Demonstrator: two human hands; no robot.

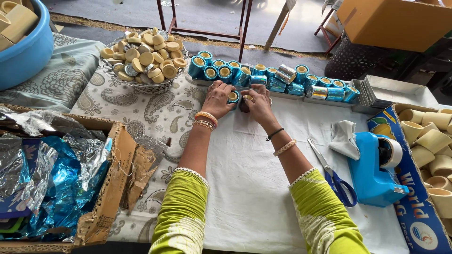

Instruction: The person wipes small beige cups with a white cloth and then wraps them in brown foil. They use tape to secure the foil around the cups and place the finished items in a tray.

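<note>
While both hands meet mid-table on white cloth [254, 164] | left hand [217, 99] curled around blue foil-wrapped cup [233, 97] | right hand [258, 106] closed on small dark object [244, 105] | foil-wrapped row [273, 80] just behind.

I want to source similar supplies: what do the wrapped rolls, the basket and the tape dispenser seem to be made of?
The rolls look like tan cores, maybe wood or card, wrapped in shiny blue and silver foil that glints and creases. The basket seems to be metal wire, with thin silvery strands. The tape dispenser looks like moulded blue plastic, smooth and even in colour. The left hand and right hand press one roll.
</note>
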